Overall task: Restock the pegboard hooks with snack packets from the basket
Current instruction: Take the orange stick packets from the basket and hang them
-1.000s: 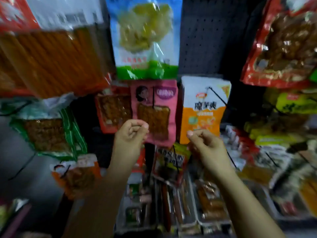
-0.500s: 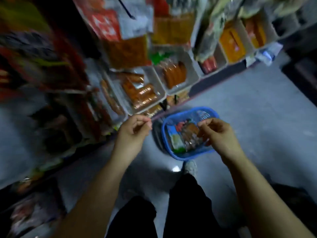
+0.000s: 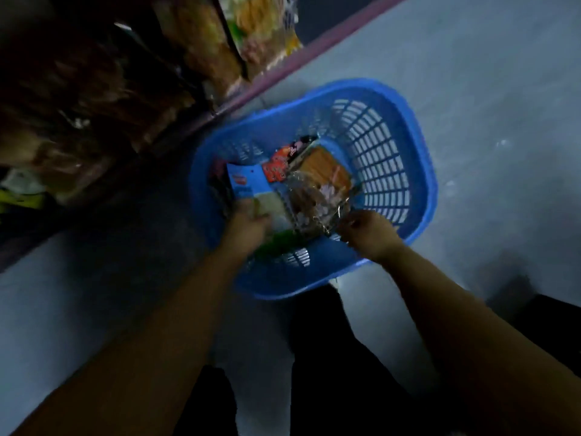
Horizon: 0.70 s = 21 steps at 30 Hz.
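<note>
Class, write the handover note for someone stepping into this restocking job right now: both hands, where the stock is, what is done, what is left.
Left hand: down in the blue basket, on the blue-and-white packet; the blur hides whether it grips.
Right hand: at the near edge of the clear packet; a pinch is likely but not certain.
Stock: several packets lie in the basket, an orange packet among them. The basket stands on the floor beside the shelf base.
Done: nothing lifted out yet.
Left: take a packet, rise and hang it on a hook, repeat.
</note>
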Tool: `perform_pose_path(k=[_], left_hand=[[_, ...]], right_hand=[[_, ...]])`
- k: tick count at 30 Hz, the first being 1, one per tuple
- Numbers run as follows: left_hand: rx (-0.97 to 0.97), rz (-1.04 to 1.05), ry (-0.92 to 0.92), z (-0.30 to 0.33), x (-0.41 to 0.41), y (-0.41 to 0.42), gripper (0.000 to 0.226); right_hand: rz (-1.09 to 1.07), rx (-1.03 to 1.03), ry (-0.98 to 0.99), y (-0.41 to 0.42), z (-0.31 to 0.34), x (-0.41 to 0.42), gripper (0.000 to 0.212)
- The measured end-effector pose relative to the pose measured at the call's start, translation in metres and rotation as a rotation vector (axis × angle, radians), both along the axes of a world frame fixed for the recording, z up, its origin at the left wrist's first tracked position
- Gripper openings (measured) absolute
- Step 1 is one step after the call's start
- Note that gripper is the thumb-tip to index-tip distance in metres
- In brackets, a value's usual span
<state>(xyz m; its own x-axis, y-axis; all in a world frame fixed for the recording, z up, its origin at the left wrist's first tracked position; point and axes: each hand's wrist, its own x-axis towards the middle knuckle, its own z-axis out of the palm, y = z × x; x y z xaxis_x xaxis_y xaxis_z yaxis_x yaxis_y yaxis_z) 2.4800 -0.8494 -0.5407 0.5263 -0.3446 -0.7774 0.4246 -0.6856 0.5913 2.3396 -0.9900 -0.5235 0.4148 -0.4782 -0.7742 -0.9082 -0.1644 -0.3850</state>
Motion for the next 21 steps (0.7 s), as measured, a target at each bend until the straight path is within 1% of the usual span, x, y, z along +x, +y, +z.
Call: perform_pose_path(k=[1,3,5,6,9,11,13,15,17,19,21], left_hand=[[0.018,0.014,0.006,-0.024,0.004,-0.008,0.029],[0.067,0.010,-0.006,-0.063,0.014,-0.018,0.044],[0.102,0.006,-0.012,-0.089,0.021,-0.025,0.043],[0.102,0.033,-0.020,-0.099,0.024,-0.028,0.043],[0.129,0.159,-0.059,-0.117,0.037,-0.039,0.052],[0.136,0.153,-0.058,-0.127,0.044,-0.046,0.043],[0.127,0.089,-0.057,-0.134,0.045,-0.051,0.031],[0.101,0.014,-0.081,-0.138,0.043,-0.055,0.027],[0.060,-0.033,-0.107,-0.138,0.038,-0.057,0.022],[0.032,-0.014,-0.124,-0.132,0.032,-0.053,0.020],[-0.004,0.087,-0.112,-0.124,0.032,-0.047,0.014]], right_hand=[[0.035,-0.007,-0.004,-0.007,-0.023,0.005,0.020],[0.076,-0.033,-0.024,-0.022,-0.062,0.019,0.022],[0.099,-0.078,0.006,-0.037,-0.096,0.036,0.027],[0.134,-0.111,0.030,-0.045,-0.109,0.045,0.030],[0.266,-0.217,0.061,-0.063,-0.136,0.066,0.034],[0.324,-0.271,0.062,-0.071,-0.150,0.072,0.036],[0.354,-0.296,0.055,-0.075,-0.162,0.070,0.042],[0.403,-0.286,0.082,-0.078,-0.173,0.062,0.049],[0.386,-0.252,0.117,-0.083,-0.181,0.050,0.053],[0.343,-0.217,0.129,-0.086,-0.188,0.039,0.066],[0.299,-0.191,0.156,-0.086,-0.195,0.033,0.077]])
